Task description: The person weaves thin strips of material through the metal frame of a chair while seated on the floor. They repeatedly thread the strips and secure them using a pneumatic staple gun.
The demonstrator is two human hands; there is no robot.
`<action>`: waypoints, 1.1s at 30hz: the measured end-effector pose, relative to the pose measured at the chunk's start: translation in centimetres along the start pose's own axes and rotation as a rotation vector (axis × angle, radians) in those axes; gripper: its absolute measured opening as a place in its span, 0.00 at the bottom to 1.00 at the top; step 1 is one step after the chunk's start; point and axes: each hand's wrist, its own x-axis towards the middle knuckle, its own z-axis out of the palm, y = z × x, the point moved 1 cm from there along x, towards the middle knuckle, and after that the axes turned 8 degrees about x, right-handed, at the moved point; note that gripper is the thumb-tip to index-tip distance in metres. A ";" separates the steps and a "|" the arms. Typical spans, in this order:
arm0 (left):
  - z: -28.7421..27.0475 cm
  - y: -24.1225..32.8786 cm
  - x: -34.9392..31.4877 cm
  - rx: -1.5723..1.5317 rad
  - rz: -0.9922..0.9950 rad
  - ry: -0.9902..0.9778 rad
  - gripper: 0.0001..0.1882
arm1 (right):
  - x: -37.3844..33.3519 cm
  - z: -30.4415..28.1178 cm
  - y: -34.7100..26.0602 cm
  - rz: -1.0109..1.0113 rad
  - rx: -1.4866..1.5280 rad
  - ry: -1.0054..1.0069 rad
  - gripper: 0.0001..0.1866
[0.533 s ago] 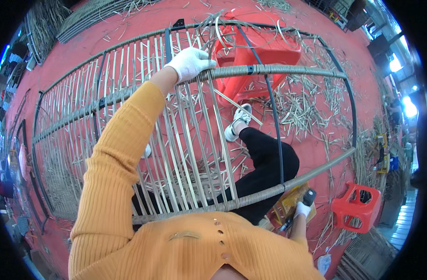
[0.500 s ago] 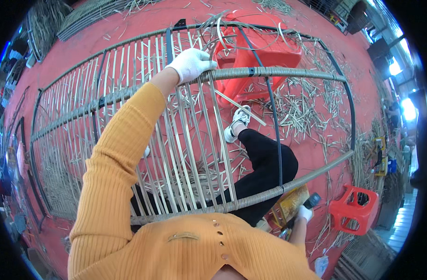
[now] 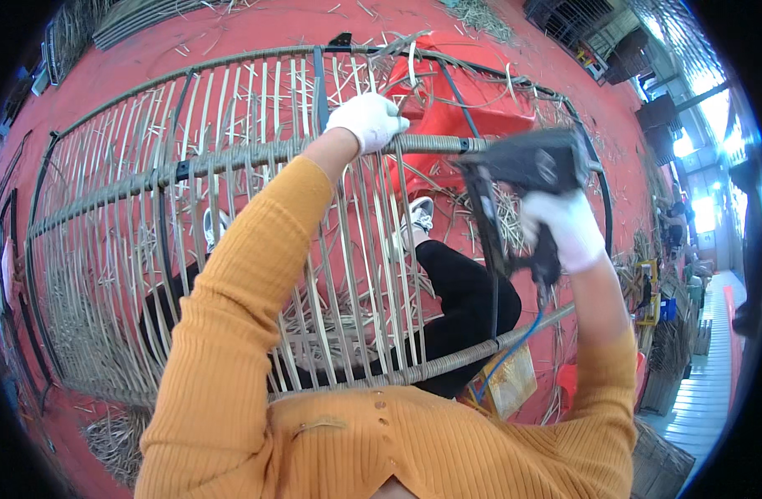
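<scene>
Slatted frame with middle rail, two gloved hands and one powered tool

Item: a large frame point(image 3: 447, 363), its rails wrapped in cord-like strip, reaching across a red floor point(image 3: 531, 50); its near edge lies against the front of the person's yellow-orange top. Pale strips point(image 3: 375, 308) run from far edge to near edge, set closely over the left and middle parts; the part by the right edge is open between dark crossbars.

Left hand point(image 3: 371, 123): white glove, set on the middle rail point(image 3: 231, 160), right of the frame's centre. Fingers bent and close together; whether they pinch a strip, cannot tell.

Right hand point(image 3: 564, 224): white glove, fingers wrapped around the handle of a black tool point(image 3: 535, 162) (somewhat blurred). The tool is held above the frame near its right edge, its head beside the middle rail; contact with the rail cannot be told. A blue hose point(image 3: 514, 349) runs down from the handle across the near edge.

Also present: one red stool point(image 3: 442, 104), under the frame's far edge; one yellowish box point(image 3: 512, 384), just outside the near edge, toward the right corner; loose strips point(image 3: 115, 441), heaped on the floor off the near left corner.
</scene>
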 end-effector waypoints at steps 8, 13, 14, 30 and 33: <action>0.1 0.0 0.2 0.000 0.013 0.004 0.19 | 8.3 5.5 -4.5 0.158 -0.219 -0.100 0.08; 1.0 -0.3 0.6 0.007 0.031 0.008 0.19 | 9.2 5.6 -4.8 0.154 -0.244 -0.203 0.06; 1.1 -0.3 0.6 -0.003 0.015 0.001 0.19 | 9.5 5.5 -4.5 0.189 -0.259 -0.217 0.07; 1.3 -0.7 -0.5 -0.161 0.074 0.449 0.20 | -26.0 -10.0 16.1 0.370 0.355 0.823 0.06; 1.5 -2.2 -2.2 -0.405 0.181 0.571 0.16 | -30.9 -10.2 28.2 0.458 0.393 0.859 0.10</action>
